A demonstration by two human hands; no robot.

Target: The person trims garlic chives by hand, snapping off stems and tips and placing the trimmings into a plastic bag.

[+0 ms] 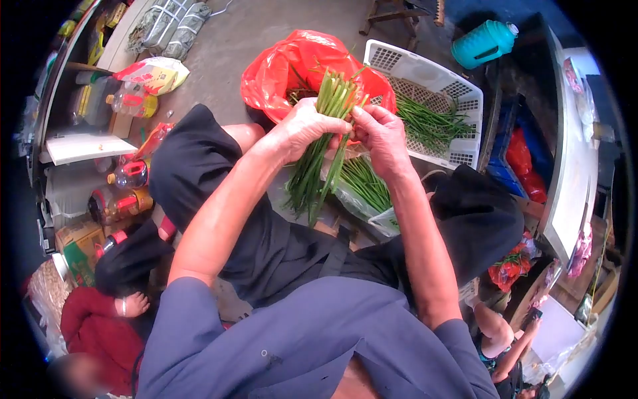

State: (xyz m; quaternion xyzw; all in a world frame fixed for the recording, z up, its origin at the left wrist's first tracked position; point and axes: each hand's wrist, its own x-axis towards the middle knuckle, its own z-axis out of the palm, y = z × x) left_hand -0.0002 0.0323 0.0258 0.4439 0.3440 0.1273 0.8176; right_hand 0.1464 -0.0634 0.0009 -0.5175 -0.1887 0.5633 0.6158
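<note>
A bunch of green chives [310,169] is gripped in my left hand [300,130], pale cut ends up and leaves hanging down. At the right side of the bunch, the thumb and fingers of my right hand [384,136] are pinched together on some of the stems. Just behind both hands, a red plastic bag [269,70] stands with its mouth open. Below my right hand, more chives [365,183] lie in a clear plastic bag [387,223]. Loose chives [432,123] are spread in a white plastic crate [470,106] to the right.
A turquoise jug [484,45] lies beyond the crate, near a wooden stool [399,16]. Bottles [129,174] and a shelf [90,147] line the left side. A blue crate [503,156] sits at right. People are at lower left [100,319] and lower right [495,329].
</note>
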